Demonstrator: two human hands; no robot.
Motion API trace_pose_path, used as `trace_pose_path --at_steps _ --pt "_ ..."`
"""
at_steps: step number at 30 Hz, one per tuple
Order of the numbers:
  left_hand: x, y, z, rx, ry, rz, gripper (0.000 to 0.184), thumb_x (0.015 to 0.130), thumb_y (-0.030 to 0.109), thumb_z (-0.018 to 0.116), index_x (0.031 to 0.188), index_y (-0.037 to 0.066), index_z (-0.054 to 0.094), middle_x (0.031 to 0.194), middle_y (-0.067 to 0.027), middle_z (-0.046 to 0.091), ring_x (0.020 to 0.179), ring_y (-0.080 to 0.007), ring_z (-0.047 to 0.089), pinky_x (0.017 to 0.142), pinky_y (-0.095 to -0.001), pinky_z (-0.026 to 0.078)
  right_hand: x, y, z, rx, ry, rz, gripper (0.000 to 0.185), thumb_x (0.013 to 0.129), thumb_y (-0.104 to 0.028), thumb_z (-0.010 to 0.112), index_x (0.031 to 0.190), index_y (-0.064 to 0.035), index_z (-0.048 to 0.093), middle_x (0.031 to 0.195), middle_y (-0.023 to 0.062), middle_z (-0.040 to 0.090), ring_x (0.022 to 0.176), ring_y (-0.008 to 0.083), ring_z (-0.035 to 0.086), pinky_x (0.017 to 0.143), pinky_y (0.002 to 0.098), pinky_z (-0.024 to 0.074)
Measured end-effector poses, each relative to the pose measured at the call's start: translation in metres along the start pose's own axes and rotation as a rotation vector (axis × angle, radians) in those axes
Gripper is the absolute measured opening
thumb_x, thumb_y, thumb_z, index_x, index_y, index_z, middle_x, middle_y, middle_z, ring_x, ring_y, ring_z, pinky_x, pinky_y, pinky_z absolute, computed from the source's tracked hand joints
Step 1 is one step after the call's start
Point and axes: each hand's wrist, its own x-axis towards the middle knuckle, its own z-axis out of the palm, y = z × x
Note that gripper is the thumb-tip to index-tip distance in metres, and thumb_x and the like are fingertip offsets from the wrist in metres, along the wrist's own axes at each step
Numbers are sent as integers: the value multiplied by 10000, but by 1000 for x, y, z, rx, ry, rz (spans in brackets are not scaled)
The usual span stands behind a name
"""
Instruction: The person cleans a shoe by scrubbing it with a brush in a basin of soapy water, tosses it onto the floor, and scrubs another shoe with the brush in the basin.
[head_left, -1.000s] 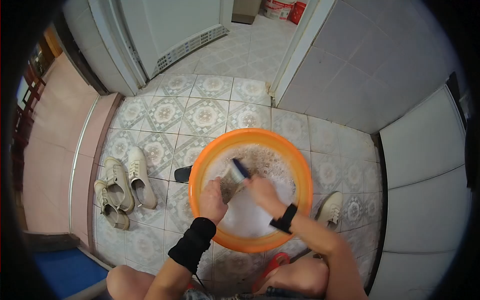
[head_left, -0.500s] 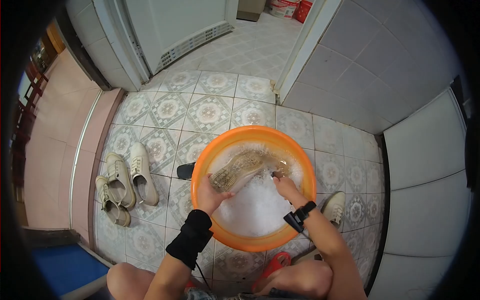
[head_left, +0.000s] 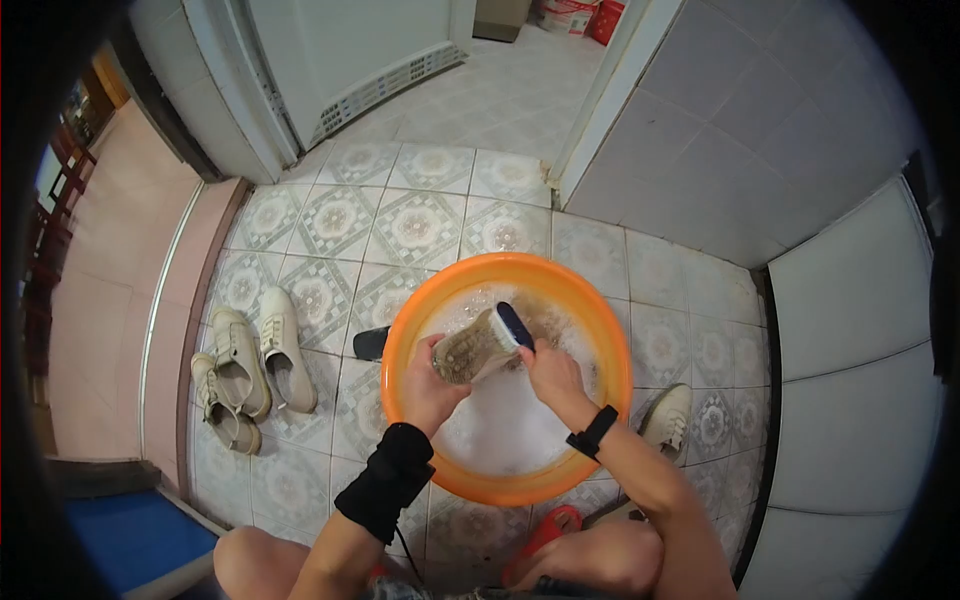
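two hands grip things: the left hand's [head_left: 432, 392] fingers are part-open round the near end of a shoe [head_left: 463, 352]; the right hand's [head_left: 556, 378] are closed on a brush [head_left: 514, 325], bristles against the shoe's far end. the shoe is inside the tub [head_left: 392, 375], sole showing, above suds [head_left: 500, 430]. three pale shoes [head_left: 236, 348] sit left of the tub, another [head_left: 668, 415] right of it.
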Motion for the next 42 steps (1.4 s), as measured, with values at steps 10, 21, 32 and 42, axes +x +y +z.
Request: trace_pose_path --at_steps 10,21,32,42 --pt "-3 14 -3 -3 -120 33 616 527 -37 702 1094 44 474 954 -124 568 965 -293 549 818 -334 439 13 32 -9 -6 4 88 376 870 -356 450 866 6 549 729 250 589 737 412 580 660 497 447" --pt "-6 17 -9 227 -109 362 521 586 -153 496 1058 67 518 892 -131 552 796 -330 503 695 -421 401 25 37 -32 -20 23 166 422 865 -381 446 913 14 583 810 247 603 776 400 585 694 477 452" --pt "-17 4 -4 101 -277 50 394 642 -66 575 1004 88 550 965 -154 580 1007 -345 495 800 -355 440 13 52 -27 2 32 222 457 880 -380 415 879 37 603 819 255 598 797 399 579 716 460 441" --pt "-26 -27 12 558 -191 199 171 676 29 604 833 89 574 1075 -286 484 976 -405 455 846 -431 394 -17 61 -37 -186 -85 280 459 879 -384 415 861 33 607 828 246 609 808 386 592 720 451 458"
